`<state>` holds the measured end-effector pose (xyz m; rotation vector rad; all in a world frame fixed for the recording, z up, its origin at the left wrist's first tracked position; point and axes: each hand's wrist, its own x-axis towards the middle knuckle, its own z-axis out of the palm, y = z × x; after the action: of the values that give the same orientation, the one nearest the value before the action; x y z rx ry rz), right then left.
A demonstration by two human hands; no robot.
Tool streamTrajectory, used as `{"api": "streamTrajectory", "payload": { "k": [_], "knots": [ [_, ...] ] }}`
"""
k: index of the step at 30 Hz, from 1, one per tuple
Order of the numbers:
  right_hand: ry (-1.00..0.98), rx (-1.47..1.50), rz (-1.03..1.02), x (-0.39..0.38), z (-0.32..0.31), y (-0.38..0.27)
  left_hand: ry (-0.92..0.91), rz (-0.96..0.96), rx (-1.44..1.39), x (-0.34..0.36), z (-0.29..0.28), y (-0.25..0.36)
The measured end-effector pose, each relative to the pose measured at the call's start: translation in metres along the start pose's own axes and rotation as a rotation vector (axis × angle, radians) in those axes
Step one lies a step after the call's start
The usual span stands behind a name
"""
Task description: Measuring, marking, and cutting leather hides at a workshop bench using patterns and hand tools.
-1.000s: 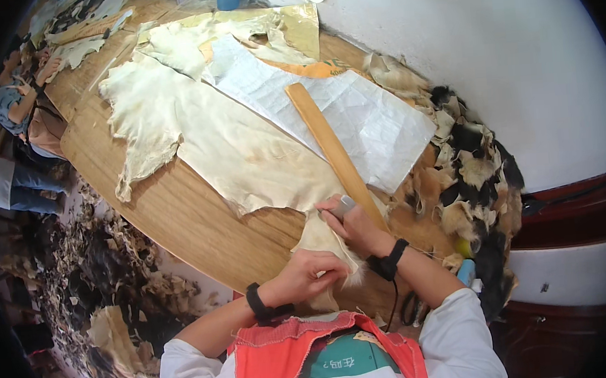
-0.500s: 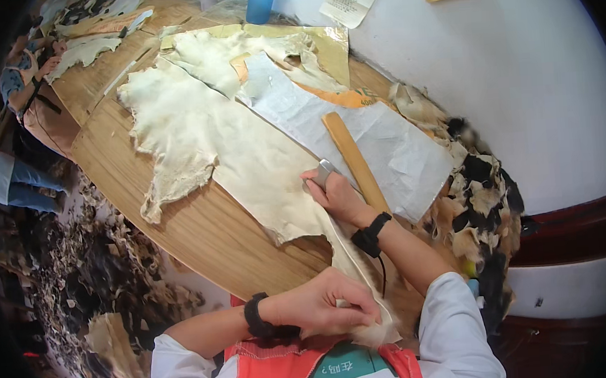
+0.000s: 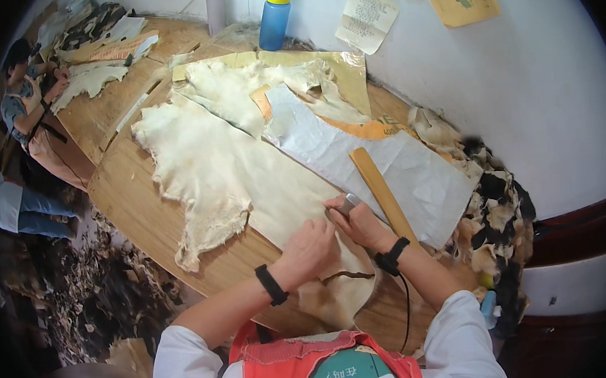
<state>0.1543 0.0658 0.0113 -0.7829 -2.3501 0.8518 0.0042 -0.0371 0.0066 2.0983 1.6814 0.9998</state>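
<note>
I count two bottles at twelve o'clock, one grey [image 3: 215, 7], one blue [image 3: 274, 18]; two paper notes [image 3: 367, 17] on the wall; one wooden ruler [image 3: 382, 192]; my two wristbands [image 3: 271, 284].

White sleeves, red-orange apron — black wristbands on both wrists.

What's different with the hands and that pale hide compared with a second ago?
The left hand let go of the hide's near edge, which it had lifted, and now presses flat on the pale hide. The right hand moved further up the hide, keeping its small metal tool. The wooden ruler stayed put.
</note>
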Motion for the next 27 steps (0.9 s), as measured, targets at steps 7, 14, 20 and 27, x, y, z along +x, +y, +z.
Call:
{"api": "streamTrajectory", "payload": {
  "k": [7,14,20,27],
  "knots": [
    [-0.013,-0.011,0.044,0.002,0.002,0.002,-0.357,0.234,0.076,0.007,-0.002,-0.022],
    [-0.006,-0.014,0.019,0.042,0.018,0.003,-0.307,0.317,-0.230,0.014,-0.033,-0.039],
    [0.035,-0.109,-0.004,0.091,0.040,0.012,-0.172,0.249,-0.530,0.021,-0.070,-0.040],
    [0.023,-0.110,-0.069,0.148,0.062,0.015,-0.080,0.278,-0.549,0.018,-0.101,-0.042]
  ]
}}
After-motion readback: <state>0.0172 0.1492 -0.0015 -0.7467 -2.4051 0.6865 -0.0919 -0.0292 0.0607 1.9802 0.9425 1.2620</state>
